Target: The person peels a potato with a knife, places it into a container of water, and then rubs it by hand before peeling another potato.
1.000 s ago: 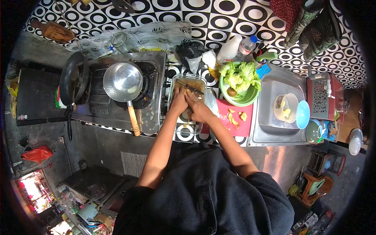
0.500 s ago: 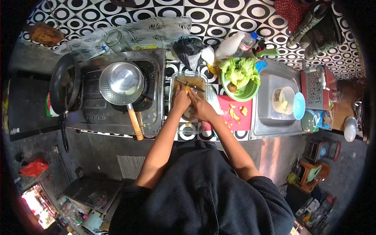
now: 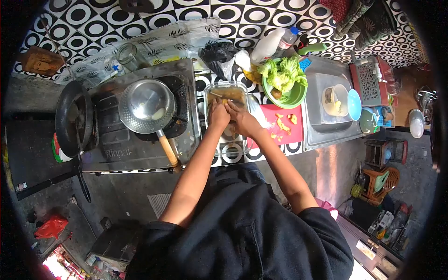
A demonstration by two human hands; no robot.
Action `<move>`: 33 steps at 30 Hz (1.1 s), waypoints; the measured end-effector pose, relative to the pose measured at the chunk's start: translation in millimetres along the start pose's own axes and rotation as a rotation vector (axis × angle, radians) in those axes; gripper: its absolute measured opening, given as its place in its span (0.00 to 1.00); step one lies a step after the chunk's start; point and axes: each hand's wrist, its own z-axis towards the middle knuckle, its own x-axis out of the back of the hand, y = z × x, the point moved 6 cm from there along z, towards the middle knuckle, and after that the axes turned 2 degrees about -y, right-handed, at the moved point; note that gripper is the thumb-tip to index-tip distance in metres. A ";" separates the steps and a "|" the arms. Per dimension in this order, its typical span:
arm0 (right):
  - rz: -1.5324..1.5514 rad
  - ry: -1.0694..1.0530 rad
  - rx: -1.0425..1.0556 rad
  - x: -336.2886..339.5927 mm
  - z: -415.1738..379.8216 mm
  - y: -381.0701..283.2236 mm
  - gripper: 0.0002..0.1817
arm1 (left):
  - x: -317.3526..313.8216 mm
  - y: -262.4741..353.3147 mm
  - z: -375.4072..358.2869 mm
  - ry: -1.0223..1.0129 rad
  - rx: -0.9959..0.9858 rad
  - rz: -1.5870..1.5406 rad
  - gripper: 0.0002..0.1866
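Note:
Both hands meet over a rectangular glass dish [image 3: 249, 91] of murky brownish liquid. My left hand [image 3: 218, 115] has its fingers bent down into the dish, and a small orange-yellow piece [image 3: 225, 101] shows at its fingertips. From the other side my right hand [image 3: 242, 120] comes in, fingers drawn together at the same piece. What kind of food it is I cannot tell. Beyond the fingers a knife [image 3: 216, 94] with a pale handle and dark blade lies across the dish. To the right, a red cutting board [image 3: 266, 112] carries several yellow pieces [image 3: 283, 125].
A steel saucepan [image 3: 147, 105] sits on the stove [image 3: 109, 135], its wooden handle [image 3: 168, 148] pointing toward me. A black frying pan [image 3: 70, 121] is at far left. Right of the dish stand a green bowl [image 3: 293, 101] with lettuce [image 3: 284, 74] and the sink [image 3: 326, 121].
The head view has tilted and shifted slightly. Both hands stay together at the dish, with the fingers closer over the small piece and less of it showing.

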 end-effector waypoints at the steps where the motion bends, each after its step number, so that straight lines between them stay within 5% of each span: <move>1: 0.022 0.002 -0.004 -1.0 -3.2 0.7 0.49 | 2.3 1.4 -1.4 0.000 0.015 -0.039 0.22; 10: -0.041 0.009 -0.082 12.7 26.3 5.3 0.39 | 9.9 8.8 -3.7 -0.047 0.050 -0.040 0.20; 18: 0.092 -0.021 0.053 15.9 -0.9 4.1 0.53 | 5.1 5.0 -2.4 -0.094 0.136 -0.014 0.25; 27: 0.085 -0.066 -0.093 11.1 31.7 13.0 0.44 | 11.5 11.7 -2.3 -0.105 0.137 0.019 0.24; 33: 0.099 -0.072 0.046 21.5 -7.7 3.3 0.45 | 3.6 2.5 -1.5 -0.083 0.156 0.003 0.24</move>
